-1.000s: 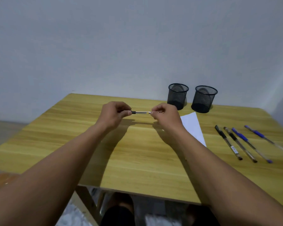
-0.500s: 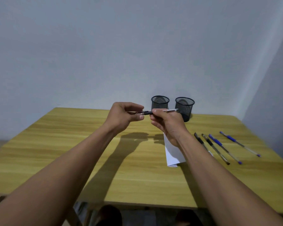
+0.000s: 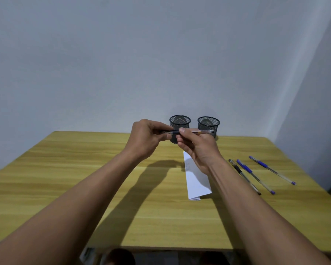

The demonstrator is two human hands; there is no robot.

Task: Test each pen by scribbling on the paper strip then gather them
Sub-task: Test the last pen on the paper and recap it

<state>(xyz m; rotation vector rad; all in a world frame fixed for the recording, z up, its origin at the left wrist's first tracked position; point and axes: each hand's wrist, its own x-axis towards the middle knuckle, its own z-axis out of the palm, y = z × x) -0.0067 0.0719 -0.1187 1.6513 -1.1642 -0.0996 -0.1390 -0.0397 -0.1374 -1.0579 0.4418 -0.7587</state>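
Raised above the table, my right hand (image 3: pixel 197 148) grips a clear-barrelled pen (image 3: pixel 201 132) that lies level and points left. My left hand (image 3: pixel 147 138) pinches a black pen cap (image 3: pixel 165 132) at the pen's left end; cap and tip meet between my fingers. A white folded paper strip (image 3: pixel 196 182) lies on the table below my right wrist, with faint scribbles near its far end. To the right lie three pens: a black one (image 3: pixel 244 175) and two blue ones (image 3: pixel 255 175) (image 3: pixel 271 170).
Two black mesh pen cups (image 3: pixel 180 122) (image 3: pixel 208 124) stand at the back of the wooden table (image 3: pixel 65 178), near the grey wall. The table's right edge runs close to a side wall. My knees show below the front edge.
My hands rose and came together: the gap between cap and pen has closed. The view tilted up, so the table sits lower in frame.
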